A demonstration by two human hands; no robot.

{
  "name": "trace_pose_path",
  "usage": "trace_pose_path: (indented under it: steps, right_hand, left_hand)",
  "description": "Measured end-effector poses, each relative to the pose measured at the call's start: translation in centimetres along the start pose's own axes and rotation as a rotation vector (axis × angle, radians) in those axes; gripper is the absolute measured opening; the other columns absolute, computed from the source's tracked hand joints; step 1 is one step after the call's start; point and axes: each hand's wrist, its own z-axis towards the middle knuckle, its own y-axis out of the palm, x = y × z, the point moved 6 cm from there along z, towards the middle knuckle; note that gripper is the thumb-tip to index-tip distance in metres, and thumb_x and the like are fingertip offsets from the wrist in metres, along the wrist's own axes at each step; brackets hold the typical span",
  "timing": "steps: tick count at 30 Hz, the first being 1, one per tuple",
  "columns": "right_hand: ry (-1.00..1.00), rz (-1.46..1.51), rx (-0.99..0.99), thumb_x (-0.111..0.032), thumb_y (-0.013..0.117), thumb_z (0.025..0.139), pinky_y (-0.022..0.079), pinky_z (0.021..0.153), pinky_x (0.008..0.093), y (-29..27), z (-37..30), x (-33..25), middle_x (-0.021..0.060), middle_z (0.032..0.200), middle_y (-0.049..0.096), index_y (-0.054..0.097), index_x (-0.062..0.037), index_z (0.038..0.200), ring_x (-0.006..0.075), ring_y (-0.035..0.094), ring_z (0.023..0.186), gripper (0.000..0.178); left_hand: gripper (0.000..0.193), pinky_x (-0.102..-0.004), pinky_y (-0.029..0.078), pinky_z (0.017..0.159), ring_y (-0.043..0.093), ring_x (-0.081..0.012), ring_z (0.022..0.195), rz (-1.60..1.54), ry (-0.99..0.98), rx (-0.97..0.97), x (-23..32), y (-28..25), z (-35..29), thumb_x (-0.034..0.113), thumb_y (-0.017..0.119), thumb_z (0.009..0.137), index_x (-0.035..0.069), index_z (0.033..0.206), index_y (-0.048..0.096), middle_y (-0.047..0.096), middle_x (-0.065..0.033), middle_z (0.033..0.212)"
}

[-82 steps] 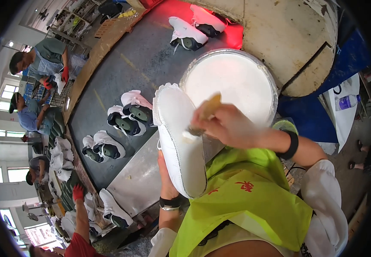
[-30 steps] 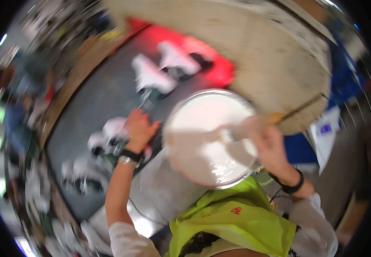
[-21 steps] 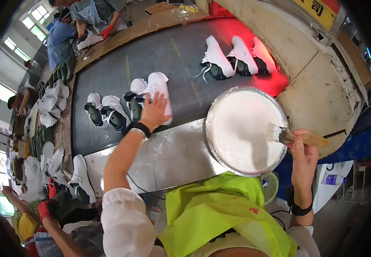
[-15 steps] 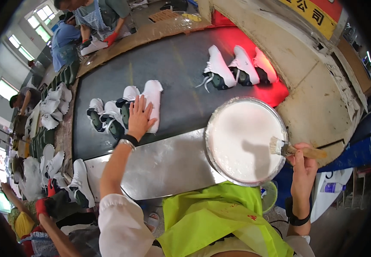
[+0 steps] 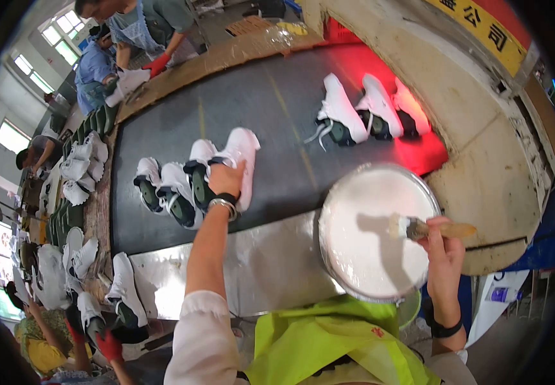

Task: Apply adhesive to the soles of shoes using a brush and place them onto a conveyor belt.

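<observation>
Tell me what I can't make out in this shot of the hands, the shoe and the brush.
- Head view: the left hand covers part of the white shoe, so its grip is unclear.
- The right hand wraps the brush handle, hiding its middle.
- The depth of the white liquid in the round pan cannot be judged.

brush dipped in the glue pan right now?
No. The brush in the right hand is held above the pan, casting a shadow on the white surface.
</observation>
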Motion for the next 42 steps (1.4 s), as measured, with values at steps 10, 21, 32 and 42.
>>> trace_pose_path:
  steps: [10, 21, 32, 42]
  right_hand:
    - [0.065, -0.339, -0.156, -0.011, 0.058, 0.094, 0.051, 0.079, 0.026, 1.5, 1.3, 4.6, 0.0051, 0.094, 0.067, 0.063, 0.0004, 0.105, 0.0103, 0.062, 0.087, 0.017]
    - [-0.184, -0.655, -0.098, -0.02, 0.058, 0.089, 0.048, 0.065, 0.0419, 5.1, 4.8, 7.4, 0.0176, 0.073, 0.063, 0.06, 0.003, 0.087, 0.0356, 0.061, 0.068, 0.024]
    - [-0.204, 0.025, -0.238, -0.018, 0.057, 0.093, 0.053, 0.067, 0.0292, 11.9, 3.1, 1.5, 0.0109, 0.082, 0.064, 0.06, 0.0047, 0.099, 0.0178, 0.064, 0.074, 0.024]
    - [-0.002, 0.157, -0.327, -0.022, 0.054, 0.096, 0.054, 0.063, 0.0284, 13.4, 3.1, 2.8, 0.0126, 0.092, 0.063, 0.058, 0.0091, 0.105, 0.015, 0.065, 0.08, 0.033]
  left_hand:
    - [0.046, -0.036, 0.045, 0.098, 0.056, -0.0228, 0.115, -1.684, -0.338, -0.882, -0.1, -7.8, -14.3, 0.024, 0.047, 0.098, 0.003, 0.139, 0.041, 0.055, -0.0127, 0.13]
    - [0.046, -0.037, 0.056, 0.077, 0.064, -0.028, 0.095, -1.637, -0.577, -0.917, -5.9, -3.9, -32.6, 0.033, 0.04, 0.099, -0.001, 0.13, 0.047, 0.061, -0.0173, 0.114]
    - [0.051, -0.032, 0.055, 0.08, 0.064, -0.0189, 0.096, -1.611, -0.519, -1.058, 3.7, -8.3, -30.1, 0.043, 0.034, 0.1, 0.004, 0.131, 0.048, 0.063, -0.0091, 0.113]
    - [0.057, -0.0343, 0.054, 0.085, 0.063, -0.0208, 0.101, -1.658, -0.63, -1.178, 2.9, -7.8, -29.7, 0.049, 0.034, 0.099, 0.007, 0.135, 0.046, 0.062, -0.011, 0.118]
